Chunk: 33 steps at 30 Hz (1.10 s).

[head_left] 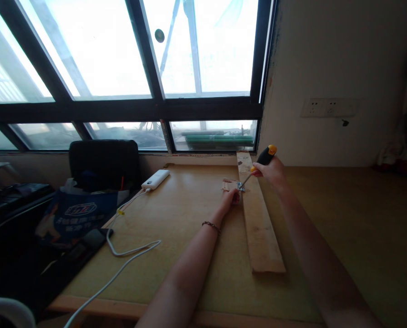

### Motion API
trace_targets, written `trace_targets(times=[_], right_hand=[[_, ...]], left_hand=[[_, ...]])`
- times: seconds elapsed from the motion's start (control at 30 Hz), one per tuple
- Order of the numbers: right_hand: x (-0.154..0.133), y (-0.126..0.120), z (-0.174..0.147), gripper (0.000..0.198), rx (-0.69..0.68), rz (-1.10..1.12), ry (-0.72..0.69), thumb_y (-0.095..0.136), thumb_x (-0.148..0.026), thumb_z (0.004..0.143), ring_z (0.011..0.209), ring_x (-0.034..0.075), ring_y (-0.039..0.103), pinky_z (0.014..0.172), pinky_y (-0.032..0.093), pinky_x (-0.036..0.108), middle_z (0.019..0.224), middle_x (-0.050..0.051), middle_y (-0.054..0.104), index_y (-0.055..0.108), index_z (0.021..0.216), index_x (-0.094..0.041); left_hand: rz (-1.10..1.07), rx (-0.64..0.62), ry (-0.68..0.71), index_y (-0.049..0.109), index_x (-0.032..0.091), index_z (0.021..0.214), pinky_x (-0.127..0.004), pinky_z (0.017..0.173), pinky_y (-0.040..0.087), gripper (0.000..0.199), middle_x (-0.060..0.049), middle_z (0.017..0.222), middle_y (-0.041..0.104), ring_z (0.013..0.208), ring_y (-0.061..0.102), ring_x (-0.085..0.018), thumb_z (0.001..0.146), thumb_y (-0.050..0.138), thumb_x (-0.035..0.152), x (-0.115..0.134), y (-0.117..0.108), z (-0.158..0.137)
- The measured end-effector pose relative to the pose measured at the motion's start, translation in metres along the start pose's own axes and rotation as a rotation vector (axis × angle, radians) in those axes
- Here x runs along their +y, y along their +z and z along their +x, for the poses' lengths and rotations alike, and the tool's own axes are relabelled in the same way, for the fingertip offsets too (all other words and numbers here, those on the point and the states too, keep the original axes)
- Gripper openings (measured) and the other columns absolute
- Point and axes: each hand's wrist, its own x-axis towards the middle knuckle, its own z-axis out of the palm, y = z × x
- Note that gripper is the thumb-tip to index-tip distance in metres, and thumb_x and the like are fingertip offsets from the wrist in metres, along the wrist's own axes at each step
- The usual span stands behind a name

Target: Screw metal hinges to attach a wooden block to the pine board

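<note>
Your right hand (pixel 269 170) grips the yellow-and-black screwdriver (pixel 265 156), which slants down and leftward from it to the metal hinge (pixel 241 186) on the wooden board (pixel 262 228). Your left hand (pixel 231 199), nearer the hinge, curls beside it; whether pinching, I cannot tell.

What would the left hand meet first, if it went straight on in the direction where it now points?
Most likely the small metal piece on the wooden board, just ahead of the left hand; whether they already touch is unclear at this size.
</note>
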Motion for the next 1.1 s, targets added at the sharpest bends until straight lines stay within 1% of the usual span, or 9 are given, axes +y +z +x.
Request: trace_targets(times=[0.23,0.37,0.43,0.53,0.63,0.77,0.9,1.0,1.1], right_hand=[[0.003,0.001,0.002,0.044,0.058,-0.020,-0.072,0.071,-0.042,0.063,0.050,0.018,0.064,0.046,0.054,0.027,0.067,0.001,0.064,0.047,0.091,-0.018],[0.001,-0.022,0.004,0.047,0.306,-0.342,-0.216,0.056,-0.057,0.072,0.061,0.020,0.065,0.054,0.051,0.029,0.076,0.007,0.065,0.053,0.093,-0.015],[0.009,-0.038,0.003,0.049,0.347,-0.585,-0.207,0.049,-0.058,0.076,0.072,0.025,0.066,0.061,0.049,0.032,0.078,0.012,0.066,0.058,0.091,-0.013],[0.037,-0.060,-0.004,0.053,0.175,-0.930,-0.084,0.042,-0.059,0.079,0.080,0.030,0.065,0.065,0.046,0.036,0.080,0.018,0.066,0.063,0.091,-0.012],[0.079,-0.079,-0.014,0.051,-0.016,-1.136,0.080,0.040,-0.056,0.080,0.087,0.032,0.064,0.067,0.045,0.037,0.088,0.019,0.067,0.063,0.100,-0.015],[0.125,-0.095,-0.023,0.048,-0.142,-1.231,0.208,0.038,-0.049,0.083,0.092,0.033,0.063,0.069,0.046,0.039,0.095,0.020,0.066,0.061,0.108,-0.016],[0.140,-0.098,-0.026,0.044,-0.197,-1.257,0.208,0.041,-0.042,0.083,0.092,0.034,0.062,0.072,0.046,0.041,0.095,0.021,0.065,0.059,0.111,-0.014],[0.131,-0.087,-0.024,0.042,-0.102,-1.291,0.102,0.048,-0.039,0.081,0.097,0.036,0.059,0.078,0.044,0.045,0.103,0.025,0.059,0.059,0.109,-0.011],[0.117,-0.056,-0.016,0.052,-0.096,-1.137,-0.237,0.056,-0.039,0.077,0.111,0.034,0.049,0.091,0.037,0.047,0.118,0.022,0.051,0.050,0.122,-0.014]], left_hand=[[-0.066,-0.010,-0.031,0.050,0.015,0.057,-0.021,0.040,0.027,0.016,-0.001,0.045,0.049,0.038,0.042,-0.009,0.066,0.052,0.028,-0.002,-0.001,0.002],[-0.145,-0.005,-0.053,0.051,0.015,0.058,-0.020,0.041,0.029,0.014,0.000,0.046,0.050,0.039,0.042,-0.008,0.064,0.053,0.027,-0.002,0.001,0.001],[-0.177,0.003,-0.072,0.050,0.015,0.058,-0.020,0.043,0.031,0.013,0.000,0.046,0.050,0.040,0.043,-0.008,0.064,0.053,0.026,-0.001,0.003,0.000],[-0.222,0.017,-0.096,0.050,0.014,0.058,-0.020,0.043,0.032,0.011,0.000,0.046,0.050,0.042,0.044,-0.008,0.063,0.052,0.024,0.001,0.006,-0.001],[-0.263,0.025,-0.121,0.051,0.014,0.058,-0.019,0.044,0.033,0.008,-0.001,0.047,0.050,0.043,0.045,-0.008,0.062,0.052,0.021,0.004,0.007,-0.002],[-0.305,0.027,-0.147,0.051,0.013,0.057,-0.019,0.045,0.035,0.006,-0.001,0.048,0.051,0.044,0.046,-0.007,0.061,0.052,0.018,0.007,0.007,-0.004],[-0.323,0.028,-0.162,0.051,0.013,0.057,-0.018,0.044,0.035,0.007,-0.001,0.048,0.051,0.044,0.046,-0.007,0.060,0.054,0.017,0.011,0.007,-0.006],[-0.333,0.020,-0.166,0.051,0.013,0.057,-0.018,0.044,0.035,0.007,-0.001,0.049,0.051,0.044,0.047,-0.007,0.059,0.056,0.017,0.012,0.008,-0.008],[-0.340,0.009,-0.163,0.051,0.013,0.057,-0.018,0.044,0.035,0.006,-0.001,0.049,0.051,0.044,0.047,-0.007,0.059,0.055,0.017,0.013,0.008,-0.010]])
